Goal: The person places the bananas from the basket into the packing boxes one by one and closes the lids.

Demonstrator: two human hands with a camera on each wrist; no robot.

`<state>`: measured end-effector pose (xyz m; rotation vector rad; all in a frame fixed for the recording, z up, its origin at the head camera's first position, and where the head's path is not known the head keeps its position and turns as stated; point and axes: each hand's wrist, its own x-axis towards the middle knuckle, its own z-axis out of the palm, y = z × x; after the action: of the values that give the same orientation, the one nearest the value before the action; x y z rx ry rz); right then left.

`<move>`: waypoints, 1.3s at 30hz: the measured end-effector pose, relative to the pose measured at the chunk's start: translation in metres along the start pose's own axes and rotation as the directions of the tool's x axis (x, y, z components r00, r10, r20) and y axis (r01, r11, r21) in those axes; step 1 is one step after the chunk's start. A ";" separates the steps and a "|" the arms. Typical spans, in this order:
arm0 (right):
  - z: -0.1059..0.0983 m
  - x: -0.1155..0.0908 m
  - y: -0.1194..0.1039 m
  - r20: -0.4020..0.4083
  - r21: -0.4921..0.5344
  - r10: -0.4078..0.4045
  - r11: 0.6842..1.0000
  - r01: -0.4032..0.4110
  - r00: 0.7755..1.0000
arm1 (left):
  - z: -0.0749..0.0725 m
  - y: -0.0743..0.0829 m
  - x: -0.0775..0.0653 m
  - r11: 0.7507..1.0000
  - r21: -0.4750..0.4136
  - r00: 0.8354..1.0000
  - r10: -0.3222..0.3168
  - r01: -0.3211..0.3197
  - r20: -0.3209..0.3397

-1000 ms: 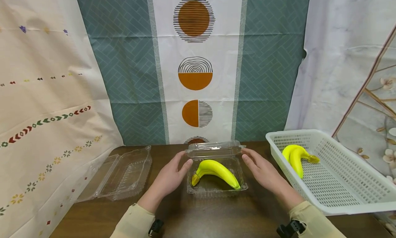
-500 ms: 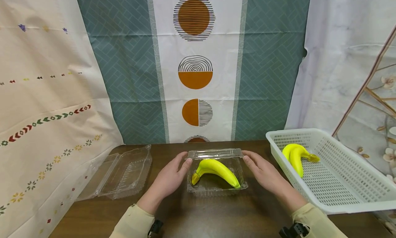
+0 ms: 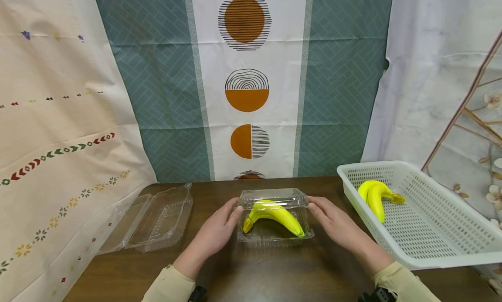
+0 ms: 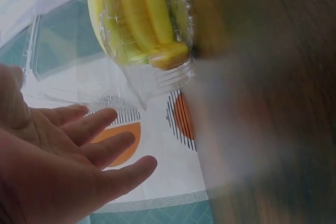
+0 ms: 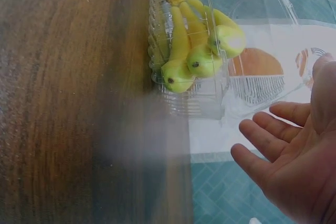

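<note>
A clear plastic clamshell box (image 3: 270, 240) stands at the middle of the table. Inside lies a bunch of yellow bananas (image 3: 276, 215). Its hinged lid (image 3: 274, 198) is tilted up at the back and partly over the fruit. At the lid's left side, my left hand (image 3: 217, 228) touches the edge with thumb and index fingertips. My right hand (image 3: 333, 221) does likewise at the right side. Both wrist views show the other fingers of the left hand (image 4: 79, 145) and the right hand (image 5: 289, 145) straight and spread apart.
A second clear clamshell box (image 3: 157, 223) lies with its lid folded back at the left. On the right, a white perforated basket (image 3: 439, 228) holds another bunch of bananas (image 3: 376, 197). Patterned cloths (image 3: 168, 97) hang behind the table.
The lid has swung from leaning back towards me and down over the back of the bananas. Both hands have followed it slightly, staying at its sides.
</note>
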<state>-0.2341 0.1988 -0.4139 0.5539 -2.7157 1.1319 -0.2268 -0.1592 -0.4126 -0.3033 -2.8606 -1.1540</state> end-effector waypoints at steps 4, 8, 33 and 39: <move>0.001 -0.002 0.000 0.004 -0.002 -0.014 1.000 0.014 1.000 | 0.001 -0.001 -0.002 1.000 -0.008 1.000 0.027 -0.027 -0.002; 0.002 -0.005 0.000 0.015 -0.003 -0.014 1.000 0.014 1.000 | 0.002 -0.004 -0.006 0.998 -0.019 0.998 0.057 -0.057 0.014; 0.009 -0.021 0.003 0.047 -0.020 -0.026 0.999 0.027 0.999 | 0.011 -0.009 -0.015 0.995 0.050 0.995 0.085 -0.088 0.050; 0.011 -0.022 0.004 0.074 -0.014 0.014 1.000 -0.013 0.997 | 0.015 -0.012 -0.014 0.991 0.083 0.993 0.103 -0.108 0.059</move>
<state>-0.2150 0.2003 -0.4303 0.5882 -2.7920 1.1166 -0.2152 -0.1599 -0.4335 -0.4832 -2.8912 -1.0163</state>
